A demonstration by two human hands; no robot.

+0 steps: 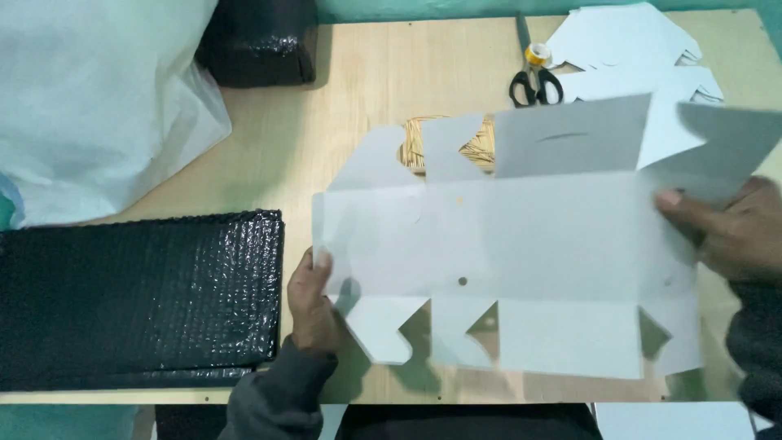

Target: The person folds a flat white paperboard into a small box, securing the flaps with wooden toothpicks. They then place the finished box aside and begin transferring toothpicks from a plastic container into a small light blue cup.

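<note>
From the head camera you look straight down on a pale wooden desk [342, 122] with a teal surface showing beyond its far edge and below its near edge.

Your left hand [314, 305] pinches the left edge of a large flat white die-cut cardboard box blank [521, 244], its fingers [320, 261] closed on the sheet just in from the desk's near edge. Your right hand [729, 232] grips the blank's right end, thumb on top and the other fingers hidden beneath the sheet. The blank spans the right half of the desk, with flaps toward the far side and notched flaps toward the near edge; its right end is lifted and blurred.

Under the far flaps, near the desk's middle, a patch of straw-coloured shredded filler [415, 143] shows through the cut-outs. At the far right corner lies a stack of more white cardboard blanks [627, 41], with black-handled scissors [533, 77] just beside it on the left and a small roll of yellow tape [538, 55] touching the scissors.

Along the left near edge a flat black bubble-wrap sheet [138, 297] lies just beside your left hand. A black wrapped bundle [257, 41] sits at the far edge, and a big white plastic bag [98, 98] covers the far left corner.

Bare wood lies open between the black sheet, the bundle and the blank.
</note>
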